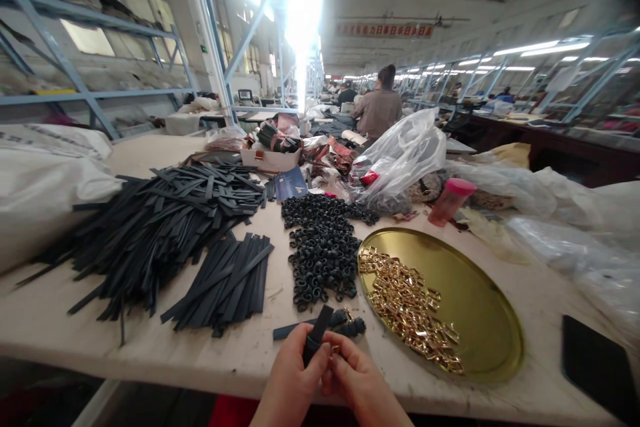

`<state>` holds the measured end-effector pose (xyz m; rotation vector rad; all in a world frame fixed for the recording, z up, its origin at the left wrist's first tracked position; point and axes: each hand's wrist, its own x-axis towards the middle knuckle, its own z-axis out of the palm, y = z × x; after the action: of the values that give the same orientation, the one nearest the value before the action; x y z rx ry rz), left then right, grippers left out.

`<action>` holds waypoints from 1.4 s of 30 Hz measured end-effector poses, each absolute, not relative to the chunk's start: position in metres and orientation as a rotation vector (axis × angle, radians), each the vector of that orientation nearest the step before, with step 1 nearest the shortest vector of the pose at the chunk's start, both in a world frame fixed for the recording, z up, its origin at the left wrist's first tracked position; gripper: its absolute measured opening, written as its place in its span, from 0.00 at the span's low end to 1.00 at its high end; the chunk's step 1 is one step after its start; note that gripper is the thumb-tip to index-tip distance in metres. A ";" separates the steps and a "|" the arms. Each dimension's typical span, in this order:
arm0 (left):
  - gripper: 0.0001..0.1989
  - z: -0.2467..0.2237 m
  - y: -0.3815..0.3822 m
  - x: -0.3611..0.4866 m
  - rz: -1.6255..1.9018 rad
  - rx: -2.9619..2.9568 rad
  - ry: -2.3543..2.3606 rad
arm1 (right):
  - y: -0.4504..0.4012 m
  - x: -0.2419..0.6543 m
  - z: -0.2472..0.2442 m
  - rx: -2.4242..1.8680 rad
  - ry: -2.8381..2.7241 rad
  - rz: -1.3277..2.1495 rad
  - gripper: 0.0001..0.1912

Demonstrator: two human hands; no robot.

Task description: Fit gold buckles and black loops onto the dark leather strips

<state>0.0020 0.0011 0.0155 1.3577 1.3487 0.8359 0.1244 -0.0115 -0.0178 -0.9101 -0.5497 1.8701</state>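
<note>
Near the table's front edge, my left hand is closed around a black strap, whose end sticks up between thumb and fingers. My right hand meets it, thumb and fingers pinched on a small gold piece, mostly hidden by the fingertips. Just behind the hands lie strap pieces with black loops on them. Beyond is a heap of small black loops. Gold buckles cover the left part of an oval golden tray. Black strips lie in piles on the left.
White sacks are at the left edge. A pink-lidded jar, a clear plastic bag and a box stand at the back. A dark flat object lies at right. A person sits farther off.
</note>
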 end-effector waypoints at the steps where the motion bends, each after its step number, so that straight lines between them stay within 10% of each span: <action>1: 0.12 0.018 0.000 0.001 0.832 1.388 1.381 | -0.013 0.124 -0.015 -0.898 -0.500 1.881 0.19; 11: 0.14 0.019 -0.019 0.000 0.695 1.355 1.296 | -0.005 0.135 0.002 -0.733 -0.031 1.767 0.06; 22: 0.13 0.003 -0.027 0.016 0.659 1.196 1.211 | -0.022 0.115 0.012 -0.785 -0.235 1.681 0.20; 42: 0.13 0.023 -0.035 0.005 0.742 1.575 1.250 | -0.034 0.111 0.000 -0.913 -0.486 1.660 0.15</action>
<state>0.0054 -0.0348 0.0234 1.5750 1.2504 0.7420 0.1107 -0.0344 -0.0004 -0.9128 -0.4857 1.6600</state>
